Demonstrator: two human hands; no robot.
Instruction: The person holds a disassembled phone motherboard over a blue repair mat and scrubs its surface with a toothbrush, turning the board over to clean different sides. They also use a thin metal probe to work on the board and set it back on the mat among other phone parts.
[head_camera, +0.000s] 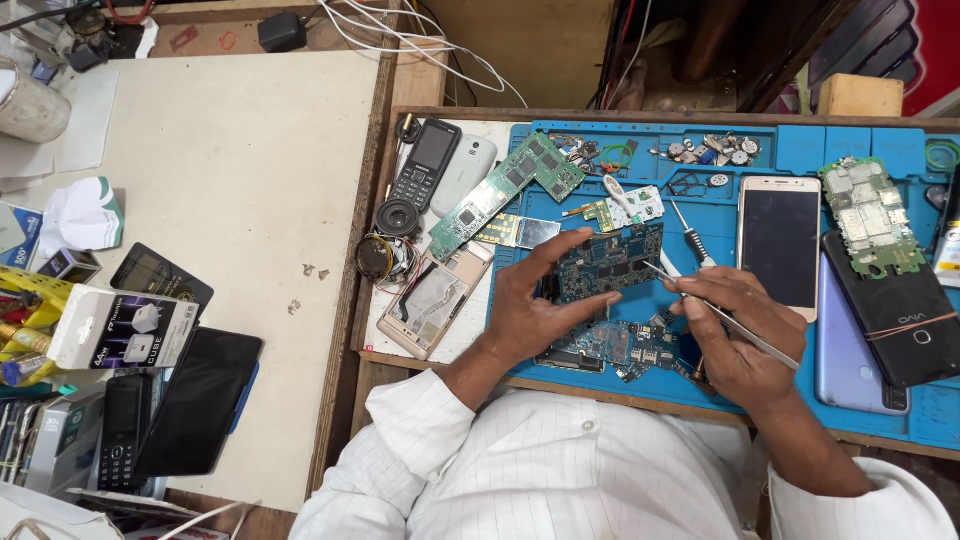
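Circuit board (610, 262) held above blue mat (800, 150) on worktop, long axis 8-to-2 o'clock. Left hand (530, 310) grip pinches its 8 o'clock end. Right hand (735, 330) grip clamps tweezers (720, 315), tip touching board's 4 o'clock edge.

Seen from above, a left hand (528, 305) holds a dark blue circuit board (610, 263) over a blue work mat (860, 140) on a wooden desk (385, 150). The right hand (735, 335) pinches metal tweezers (720, 315), tip touching the board's right edge. Just right lies a gold-rimmed smartphone (779, 247); a green circuit board (505, 190) lies to the upper left.
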